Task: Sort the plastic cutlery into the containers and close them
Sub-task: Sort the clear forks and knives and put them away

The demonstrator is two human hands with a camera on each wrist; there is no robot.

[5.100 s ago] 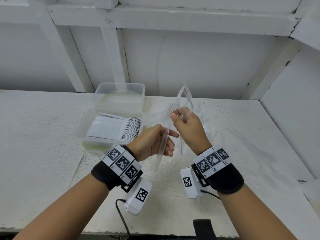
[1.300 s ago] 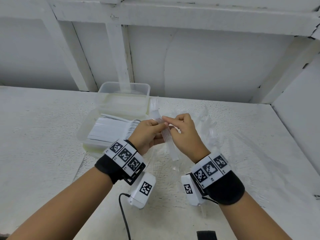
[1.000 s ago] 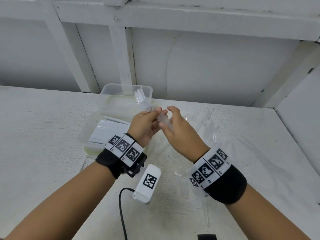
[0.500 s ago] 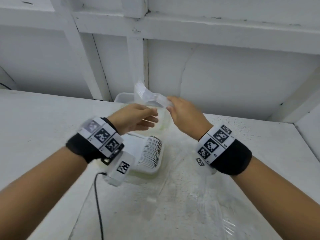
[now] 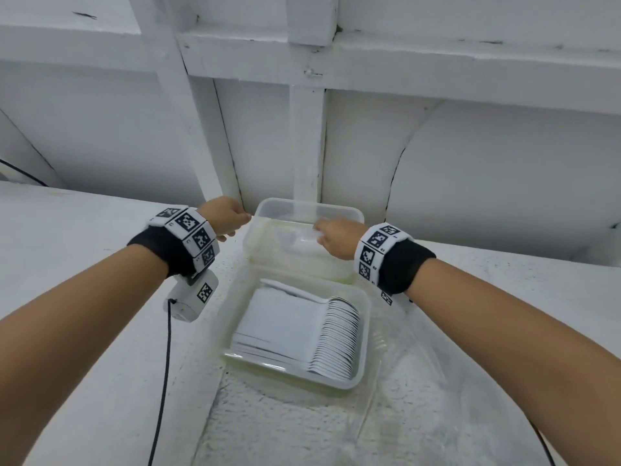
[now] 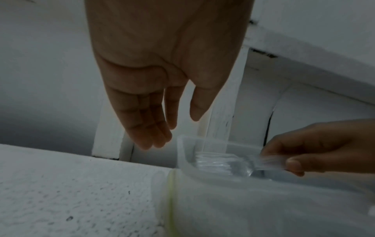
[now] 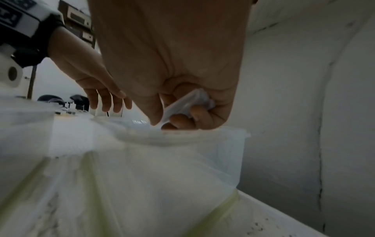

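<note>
White paint covers the rough surface (image 5: pixel 84 297) and the wall behind it. Nearest to the person sits a clear box (image 5: pixel 364 331) with no lid on. It is full of white cutlery (image 5: pixel 302 334) packed in a neat row, so that kind looks sorted already. A black cable (image 5: pixel 164 381) runs down beside the left arm.

Just behind that box stands a second box (image 5: pixel 307 210), tucked close to the wall. It is open too, so things can be dropped in from above.

The right hand (image 5: pixel 336 240) reaches over the rim of this far box. Its thumb and fingers pinch a small bunch of clear forks (image 6: pixel 223 162) by the handles. The prongs point across the inside of the box, most likely so the bunch can be laid down flat and tidy.

The left hand (image 5: pixel 223 218) hangs just beside the left wall of the far box. Its fingers are straight and loose, and it holds nothing. It seems to wait there, ready to steady the box or help line up the forks.

No lids can be seen, and neither box is closed yet.
</note>
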